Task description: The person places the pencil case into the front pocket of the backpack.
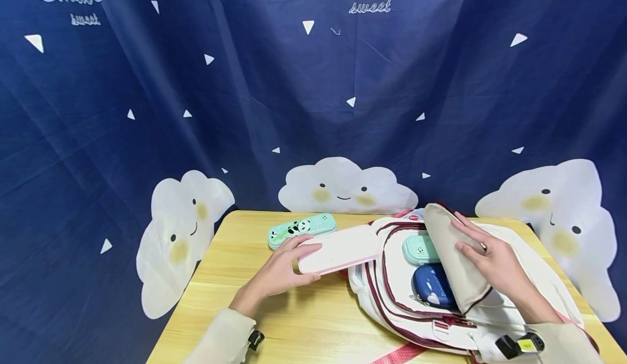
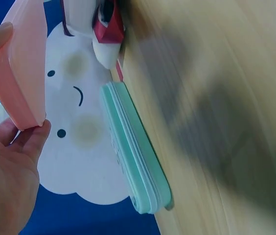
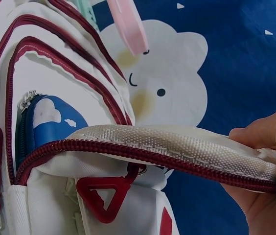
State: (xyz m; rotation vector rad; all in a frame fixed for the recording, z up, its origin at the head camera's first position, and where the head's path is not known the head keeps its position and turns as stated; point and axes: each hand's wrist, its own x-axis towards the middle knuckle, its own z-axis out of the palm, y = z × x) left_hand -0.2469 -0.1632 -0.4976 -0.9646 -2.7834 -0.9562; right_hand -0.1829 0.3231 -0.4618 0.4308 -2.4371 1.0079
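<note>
My left hand [image 1: 279, 269] grips a pink pencil case [image 1: 343, 248] at its near end, thumb on one side and fingers on the other. The case is held up over the table, its far end beside the open pocket of a white backpack [image 1: 362, 290]. My right hand [image 1: 495, 260] holds the pocket's beige flap [image 1: 455, 260] folded back; in the right wrist view the flap's edge [image 3: 187, 149] is pinched between thumb and fingers. Inside the pocket sit a mint case [image 1: 420, 248] and a navy blue zip case [image 1: 433, 287], both partly hidden by the flap.
A mint pencil case with a panda print [image 1: 301, 230] lies on the wooden table [image 1: 303, 326], behind my left hand. The backpack covers the table's right side, with a red strap [image 1: 399, 354] at the front. A dark blue curtain [image 1: 313, 92] with clouds hangs behind.
</note>
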